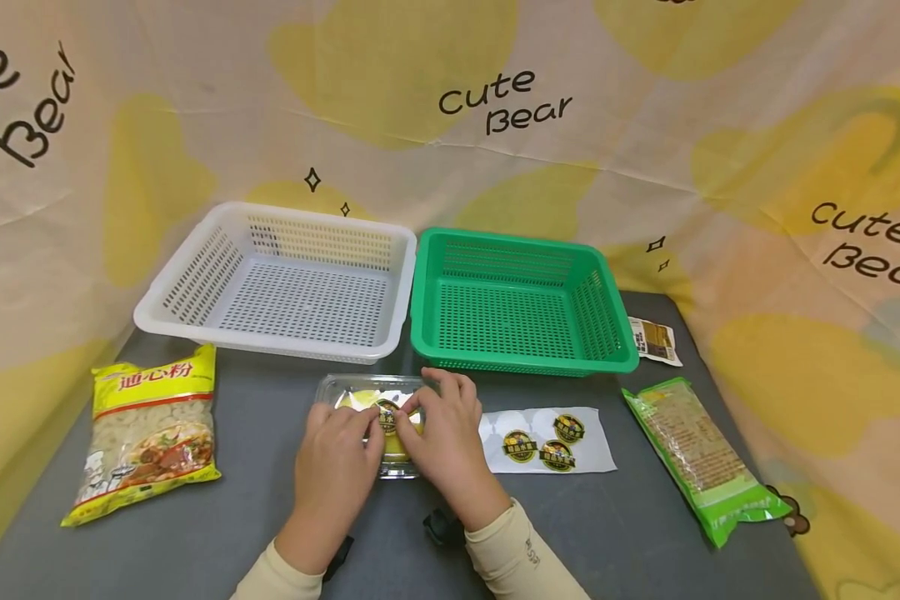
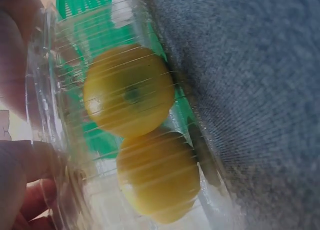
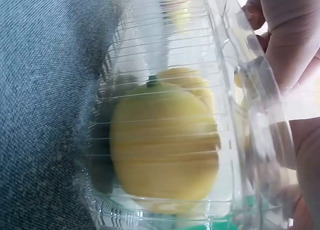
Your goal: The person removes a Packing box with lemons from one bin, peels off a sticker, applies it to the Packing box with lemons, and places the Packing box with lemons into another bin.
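A lidded clear plastic box lies on the grey table in front of me, with yellow, lemon-like fruits showing through its ribbed wall. On top of the lid is a round black-and-gold sticker. My left hand rests on the lid from the left, fingertips at the sticker's left edge. From the other side my right hand touches it with thumb and fingertips, its other fingers spread over the lid's right end. Both wrist views look through the box side, fingers at the lid rim.
A white sheet with several like stickers lies right of the box. Behind stand a white basket and a green basket. A macaroni bag is at left; a green-edged packet and a small packet are at right.
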